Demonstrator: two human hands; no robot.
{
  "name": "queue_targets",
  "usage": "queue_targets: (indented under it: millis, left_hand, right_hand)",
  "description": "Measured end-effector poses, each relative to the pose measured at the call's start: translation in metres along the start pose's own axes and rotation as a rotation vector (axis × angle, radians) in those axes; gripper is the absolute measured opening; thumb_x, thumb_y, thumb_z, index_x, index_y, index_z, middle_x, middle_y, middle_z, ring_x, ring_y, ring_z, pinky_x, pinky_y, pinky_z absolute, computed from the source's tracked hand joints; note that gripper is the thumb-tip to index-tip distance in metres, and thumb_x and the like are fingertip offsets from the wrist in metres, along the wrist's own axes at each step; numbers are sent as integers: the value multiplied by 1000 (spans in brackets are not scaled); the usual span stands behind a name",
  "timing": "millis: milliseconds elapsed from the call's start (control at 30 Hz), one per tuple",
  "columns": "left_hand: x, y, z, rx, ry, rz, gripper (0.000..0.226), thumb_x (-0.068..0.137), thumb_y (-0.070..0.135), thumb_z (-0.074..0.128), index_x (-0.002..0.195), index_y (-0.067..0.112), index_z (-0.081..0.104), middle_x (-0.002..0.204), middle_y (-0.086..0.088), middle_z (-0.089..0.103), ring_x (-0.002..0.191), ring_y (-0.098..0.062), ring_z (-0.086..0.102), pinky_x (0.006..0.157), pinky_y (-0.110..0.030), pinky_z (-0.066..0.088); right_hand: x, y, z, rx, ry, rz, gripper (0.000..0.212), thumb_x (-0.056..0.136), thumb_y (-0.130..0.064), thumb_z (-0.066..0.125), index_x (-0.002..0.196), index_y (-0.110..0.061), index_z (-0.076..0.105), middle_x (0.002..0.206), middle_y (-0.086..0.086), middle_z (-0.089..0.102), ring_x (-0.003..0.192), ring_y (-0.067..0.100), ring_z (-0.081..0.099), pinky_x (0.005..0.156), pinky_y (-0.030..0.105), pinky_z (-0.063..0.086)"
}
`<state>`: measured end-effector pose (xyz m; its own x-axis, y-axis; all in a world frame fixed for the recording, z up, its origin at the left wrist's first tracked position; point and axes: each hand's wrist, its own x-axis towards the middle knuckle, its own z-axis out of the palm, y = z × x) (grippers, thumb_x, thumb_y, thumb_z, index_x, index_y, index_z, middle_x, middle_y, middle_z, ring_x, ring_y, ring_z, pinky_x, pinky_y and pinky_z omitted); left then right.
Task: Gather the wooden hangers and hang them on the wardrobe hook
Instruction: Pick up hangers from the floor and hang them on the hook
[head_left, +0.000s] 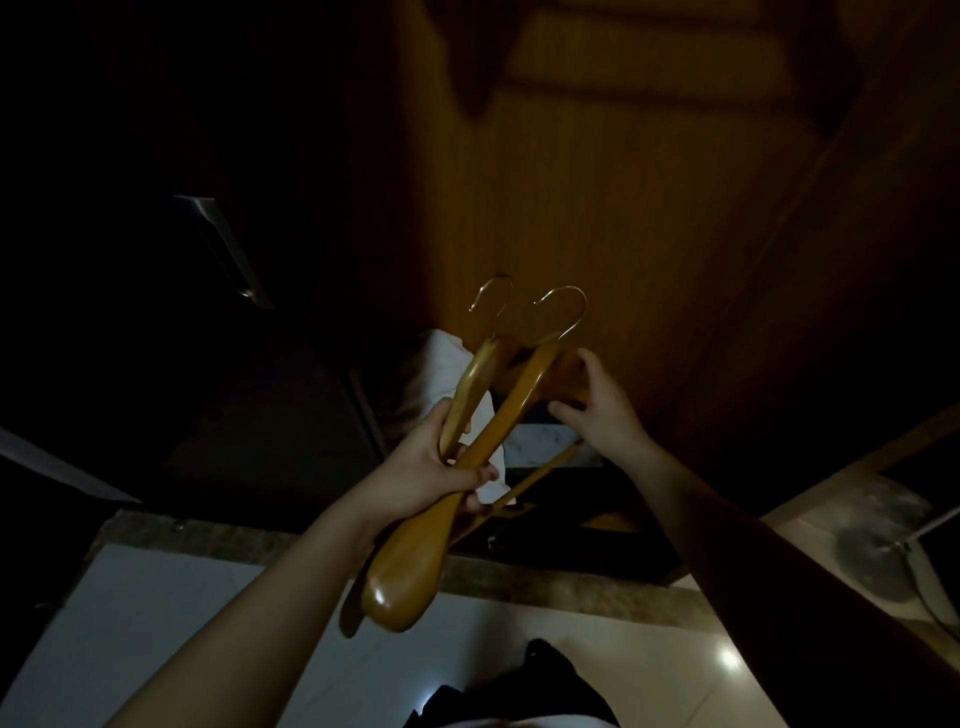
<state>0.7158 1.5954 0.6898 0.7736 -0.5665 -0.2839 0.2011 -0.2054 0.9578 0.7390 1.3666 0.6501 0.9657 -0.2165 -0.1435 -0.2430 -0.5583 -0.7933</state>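
Note:
Two wooden hangers (415, 545) with metal hooks (563, 312) are bunched together in front of me, hooks pointing up toward the dim wardrobe interior. My left hand (431, 470) grips both hangers around their near arms. My right hand (602, 402) reaches to the far arm of the hangers, fingers spread and curving around the wood near the neck. A wardrobe hook or rail is not visible in the darkness.
The wooden back panel of the wardrobe (597, 197) rises ahead. White folded cloth (441, 379) lies on the wardrobe floor beside dark items. A dark door with a metal handle (223, 249) stands at left. A fan (878, 551) stands on the tiled floor at right.

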Motion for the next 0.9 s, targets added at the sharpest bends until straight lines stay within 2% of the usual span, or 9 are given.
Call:
queue_targets:
  millis: [100,167,267,333,433,567,633,767,900]
  left_hand:
    - [-9,3,-10,-57,-35,15,64,77,2,71,128,20,37,91,-26,67,62,-24,66,67,-39,58]
    - [-13,3,-13,-130,-49,5,63,74,8,74,125,23,40,93,-19,71,67,-27,67,68,-39,57]
    - [-15,3,-12,-144,24,17,48,81,19,69,122,20,44,103,-16,70,85,-30,71,67,-37,58]
    - [-13,0,-11,-11,147,56,37,88,23,59,123,23,46,103,-7,70,94,-21,71,66,-26,57]
    - [-8,-7,-7,32,273,64,31,94,21,52,125,20,47,100,1,68,86,-5,70,61,-16,54]
    - [4,-10,0,-41,324,6,34,90,15,58,121,10,47,105,-10,70,100,-25,68,77,-36,55]
    - [11,-3,10,-70,323,3,34,87,14,62,118,7,48,107,-11,70,99,-22,68,79,-35,52]
    - [32,17,36,-112,360,41,48,78,17,68,122,17,49,111,-12,69,104,-20,67,98,-42,47]
    - [63,27,69,-200,483,99,36,91,16,56,126,16,48,106,-10,71,95,-20,70,85,-36,54]
  right_hand:
    - [-3,-17,-1,-8,46,-37,58,90,-17,57,140,-22,29,131,2,51,123,16,44,92,29,27]
    - [-3,-20,-4,-69,55,-73,57,91,-20,56,140,-25,28,130,5,52,124,22,46,94,32,32]
    - [-10,-17,-13,-159,68,-133,51,89,-30,57,134,-28,32,122,4,56,119,25,51,102,46,39]
    - [-17,-14,-21,-238,94,-146,47,90,-34,56,131,-24,35,118,4,57,115,25,52,101,48,39]
    - [-23,-2,-36,-305,139,-185,43,90,-37,54,127,-21,37,113,3,58,110,25,54,97,46,39]
    - [-26,18,-63,-386,178,-158,46,90,-42,53,128,-22,38,111,3,58,106,25,55,92,43,38]
    - [-26,25,-80,-447,197,-152,48,89,-45,53,130,-23,37,114,3,58,107,26,55,91,43,38]
    - [-21,35,-112,-704,311,-132,55,89,-50,49,136,-25,34,119,5,59,107,29,55,85,42,38]
    - [-7,32,-142,-735,358,-114,55,91,-50,46,139,-27,31,124,5,56,112,29,52,86,43,38]
